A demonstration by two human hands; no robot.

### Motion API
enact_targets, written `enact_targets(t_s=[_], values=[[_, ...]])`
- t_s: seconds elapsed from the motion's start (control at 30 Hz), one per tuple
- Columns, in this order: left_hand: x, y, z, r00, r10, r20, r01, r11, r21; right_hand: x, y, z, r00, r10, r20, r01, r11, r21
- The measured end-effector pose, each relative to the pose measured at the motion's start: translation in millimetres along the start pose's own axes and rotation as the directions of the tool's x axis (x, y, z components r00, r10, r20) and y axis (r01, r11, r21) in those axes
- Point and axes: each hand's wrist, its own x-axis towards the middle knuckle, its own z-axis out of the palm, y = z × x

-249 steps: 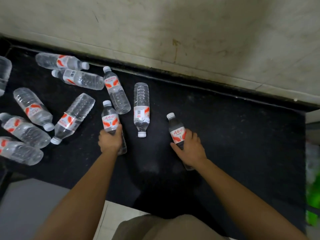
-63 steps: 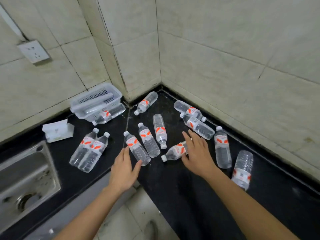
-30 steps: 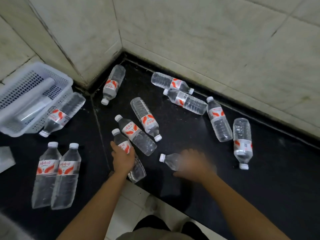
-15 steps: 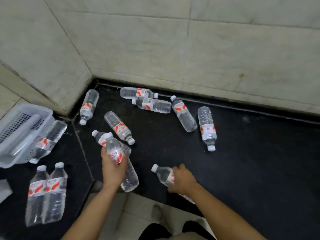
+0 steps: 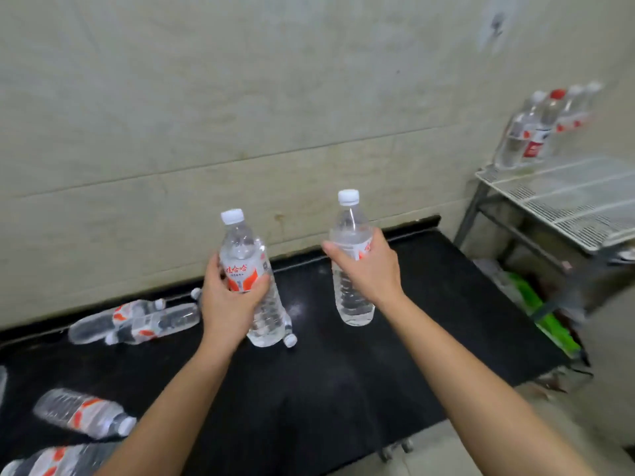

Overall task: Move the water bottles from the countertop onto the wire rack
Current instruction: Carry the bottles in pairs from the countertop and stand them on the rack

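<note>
My left hand (image 5: pixel 229 304) grips a clear water bottle (image 5: pixel 240 249) with a red-and-white label, upright and lifted above the black countertop (image 5: pixel 343 379). My right hand (image 5: pixel 369 269) holds a second bottle (image 5: pixel 350 221) upright, also raised. The white wire rack (image 5: pixel 563 197) stands to the right, beyond the counter's end, with several bottles (image 5: pixel 536 132) upright at its back left corner. More bottles lie on the counter at the left: a pair (image 5: pixel 137 321) by the wall, one (image 5: pixel 82 412) nearer, and one (image 5: pixel 51 462) at the bottom edge.
A tiled wall (image 5: pixel 240 115) runs behind the counter. Under the rack sit a green item (image 5: pixel 549 321) and clear bags. The rack's metal legs (image 5: pixel 470 211) stand close to the counter's right end. Floor tile shows below the counter's front edge.
Both hands have lifted their bottles off the counter and turned them upright. My view has swung right, so the wire rack now shows and the basket is out of sight.
</note>
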Motion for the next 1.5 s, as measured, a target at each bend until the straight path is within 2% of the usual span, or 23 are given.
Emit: enact_targets(t_s=[0.07, 0.2, 0.33, 0.53, 0.6, 0.73, 0.83, 0.93, 1.03, 1.17, 1.23, 1.4, 1.5], values=[[-3, 17, 28, 0.992, 0.024, 0.123, -0.02, 0.999, -0.036, -16, -6, -41, 0.983, -0.06, -0.176, 0.072, 0.996, 0.061], [-29, 44, 85, 0.937, 0.071, 0.343, -0.008, 0.984, -0.181, -57, 3, -116, 0.872, -0.101, -0.479, 0.18, 0.976, 0.121], [-72, 66, 144, 0.854, 0.157, 0.496, -0.011, 0.958, -0.285, -93, 32, -187, 0.799, -0.047, -0.599, 0.153, 0.98, 0.127], [-159, 108, 222, 0.762, 0.272, 0.588, -0.092, 0.944, -0.318, -137, 85, -289, 0.69, 0.028, -0.723, 0.113, 0.983, 0.146], [-188, 123, 251, 0.752, 0.264, 0.604, -0.066, 0.942, -0.33, -147, 100, -327, 0.684, 0.055, -0.727, 0.101, 0.981, 0.169], [-242, 155, 313, 0.727, 0.262, 0.635, -0.052, 0.943, -0.33, -158, 118, -402, 0.729, 0.088, -0.679, 0.114, 0.962, 0.247], [-272, 173, 354, 0.698, 0.288, 0.655, -0.043, 0.931, -0.363, -158, 129, -449, 0.791, 0.062, -0.609, 0.135, 0.953, 0.273], [-293, 188, 387, 0.7, 0.289, 0.653, -0.015, 0.92, -0.392, -151, 141, -478, 0.855, 0.107, -0.507, 0.08, 0.939, 0.333], [-300, 202, 419, 0.703, 0.262, 0.662, 0.013, 0.925, -0.379, -141, 151, -500, 0.885, 0.183, -0.429, 0.064, 0.863, 0.5], [-299, 215, 467, 0.679, 0.286, 0.676, 0.03, 0.909, -0.415, -111, 163, -514, 0.933, 0.14, -0.332, 0.055, 0.855, 0.515], [-296, 219, 494, 0.652, 0.305, 0.694, 0.028, 0.905, -0.424, -87, 173, -520, 0.941, 0.13, -0.313, 0.051, 0.858, 0.51], [-266, 224, 577, 0.609, 0.297, 0.736, 0.123, 0.881, -0.457, -13, 202, -554, 0.916, 0.183, -0.356, 0.021, 0.867, 0.499], [-237, 231, 634, 0.611, 0.275, 0.742, 0.177, 0.867, -0.467, 51, 214, -583, 0.907, 0.204, -0.367, -0.001, 0.875, 0.484]])
